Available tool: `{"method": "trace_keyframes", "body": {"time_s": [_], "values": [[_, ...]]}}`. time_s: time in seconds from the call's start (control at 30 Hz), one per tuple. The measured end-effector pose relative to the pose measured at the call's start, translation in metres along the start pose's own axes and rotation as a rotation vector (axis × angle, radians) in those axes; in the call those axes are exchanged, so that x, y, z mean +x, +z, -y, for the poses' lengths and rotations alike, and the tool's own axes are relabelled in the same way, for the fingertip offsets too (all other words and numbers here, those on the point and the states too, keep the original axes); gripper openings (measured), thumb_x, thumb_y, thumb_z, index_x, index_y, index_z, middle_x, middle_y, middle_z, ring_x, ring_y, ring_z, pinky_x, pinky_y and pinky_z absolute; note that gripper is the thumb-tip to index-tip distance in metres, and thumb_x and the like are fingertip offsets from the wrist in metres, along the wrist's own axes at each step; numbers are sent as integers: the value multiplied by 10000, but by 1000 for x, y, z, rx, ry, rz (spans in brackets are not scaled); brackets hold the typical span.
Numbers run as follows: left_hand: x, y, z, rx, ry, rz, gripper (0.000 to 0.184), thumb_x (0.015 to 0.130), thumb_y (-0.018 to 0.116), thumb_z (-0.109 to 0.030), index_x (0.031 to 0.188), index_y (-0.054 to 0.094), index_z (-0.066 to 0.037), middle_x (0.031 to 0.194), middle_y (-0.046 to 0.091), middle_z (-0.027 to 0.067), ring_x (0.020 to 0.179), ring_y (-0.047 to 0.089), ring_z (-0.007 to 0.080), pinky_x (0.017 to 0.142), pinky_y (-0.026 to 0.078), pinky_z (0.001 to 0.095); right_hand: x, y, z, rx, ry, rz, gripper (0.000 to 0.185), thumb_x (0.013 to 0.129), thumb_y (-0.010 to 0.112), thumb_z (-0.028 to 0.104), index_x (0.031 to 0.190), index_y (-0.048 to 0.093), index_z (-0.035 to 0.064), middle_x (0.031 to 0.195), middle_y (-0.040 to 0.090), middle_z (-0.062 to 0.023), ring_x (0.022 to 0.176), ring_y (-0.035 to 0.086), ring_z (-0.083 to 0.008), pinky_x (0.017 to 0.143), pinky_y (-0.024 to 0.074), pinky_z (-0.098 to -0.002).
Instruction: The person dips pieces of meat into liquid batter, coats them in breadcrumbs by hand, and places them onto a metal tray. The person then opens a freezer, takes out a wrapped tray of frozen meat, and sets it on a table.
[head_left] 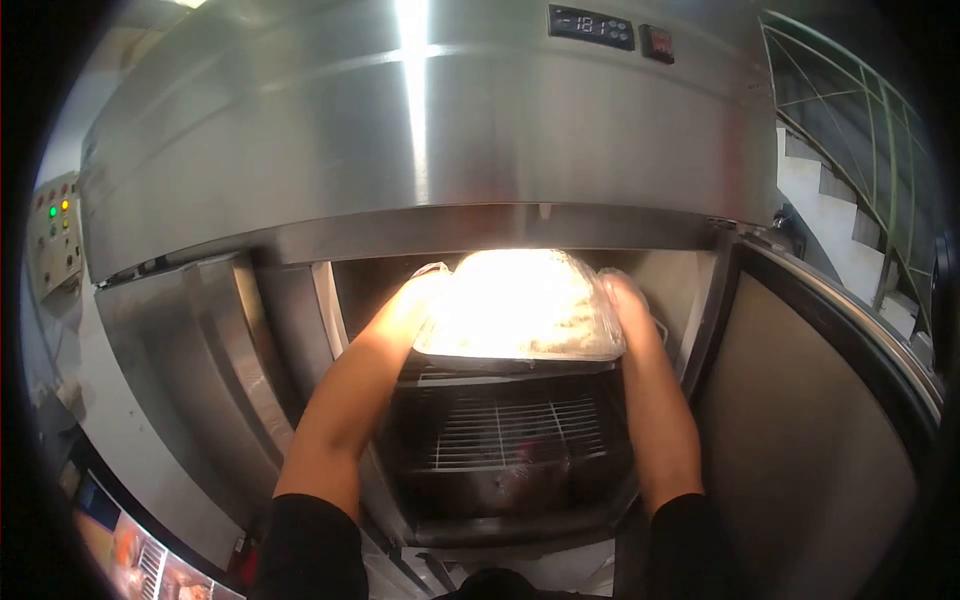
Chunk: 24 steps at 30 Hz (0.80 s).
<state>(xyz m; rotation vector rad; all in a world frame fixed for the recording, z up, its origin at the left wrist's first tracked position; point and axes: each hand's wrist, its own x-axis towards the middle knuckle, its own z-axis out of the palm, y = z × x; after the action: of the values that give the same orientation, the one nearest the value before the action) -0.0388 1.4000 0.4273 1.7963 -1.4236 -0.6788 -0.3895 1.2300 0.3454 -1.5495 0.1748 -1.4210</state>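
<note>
A plastic-wrapped tray (525,310) with pale, overexposed contents sits at the mouth of the open freezer compartment. What lies under the wrap is too bright to make out. At its left side my left hand (428,287) is closed on the edge, its fingers partly lost in glare. Gripping the opposite side is my right hand (624,296), with clear plastic around the fingers. Both arms reach forward and the tray is held about level, above a wire shelf (515,430).
The steel freezer (300,130) carries a lit display (590,27) on its upper panel. Its right door (815,410) stands open beside my right arm; a closed door (190,350) is on the left. Stairs (840,200) rise at the right and a control panel (58,235) hangs at the left.
</note>
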Motion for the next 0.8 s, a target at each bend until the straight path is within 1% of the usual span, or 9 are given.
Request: {"method": "trace_keyframes", "body": {"time_s": [0.1,0.17,0.23,0.33,0.43,0.47,0.6,0.7,0.8], "values": [[-19,2,-1,-57,-13,-13,198,922,565,-157,822,677,-28,762,665,95,591,607,197,553,503,343,-20,16,20,10,20,-91,232,974,562,291,1030,666,91,938,644,-17,867,599,-135,762,500,-301],[-32,4,3,-101,-20,-31,194,920,572,-153,823,681,-26,763,669,96,591,612,198,552,505,342,-37,27,43,61,211,-224,247,975,572,298,1064,665,87,978,642,-16,928,596,-132,803,499,-296],[-46,4,7,-133,-30,-71,190,918,579,-150,824,685,-24,765,673,97,591,616,198,550,508,341,-49,20,58,-41,84,-44,248,973,578,297,1075,669,90,987,647,-22,939,597,-132,820,502,-305],[-68,7,24,-245,0,-143,184,916,590,-146,826,691,-20,767,680,99,592,624,200,548,511,340,-72,33,89,-144,204,-78,267,975,578,303,1106,670,89,1029,651,-40,919,609,-142,827,510,-321],[-150,9,35,-629,312,99,174,868,640,-120,924,729,19,810,705,116,592,649,195,553,530,304,-104,48,107,-134,322,-211,453,960,570,429,1217,655,66,1194,637,-100,1079,593,-185,905,495,-378],[-190,18,12,-598,250,41,181,877,637,-125,933,730,20,815,706,119,590,649,201,558,534,309,-118,52,111,-114,336,-247,543,952,566,490,1266,647,55,1267,629,-126,1166,583,-203,944,485,-404],[-306,42,-41,-739,-1,-130,235,877,711,-177,962,727,42,870,726,184,639,703,230,549,578,392,-169,74,164,-408,312,-237,555,984,550,466,1301,628,17,1259,639,-134,1145,606,-221,937,501,-402],[-364,53,-21,-854,30,-192,294,971,619,-228,1064,693,41,963,723,145,763,693,218,689,558,341,-210,87,177,-396,281,-212,549,988,549,459,1298,628,12,1252,642,-134,1138,610,-220,933,503,-398],[-430,67,-25,-752,-178,-374,351,1001,587,-280,1107,677,42,1010,721,141,853,684,228,768,545,367,-252,107,179,-336,258,-182,544,992,548,452,1296,627,8,1245,645,-134,1130,614,-220,930,505,-395]]}}
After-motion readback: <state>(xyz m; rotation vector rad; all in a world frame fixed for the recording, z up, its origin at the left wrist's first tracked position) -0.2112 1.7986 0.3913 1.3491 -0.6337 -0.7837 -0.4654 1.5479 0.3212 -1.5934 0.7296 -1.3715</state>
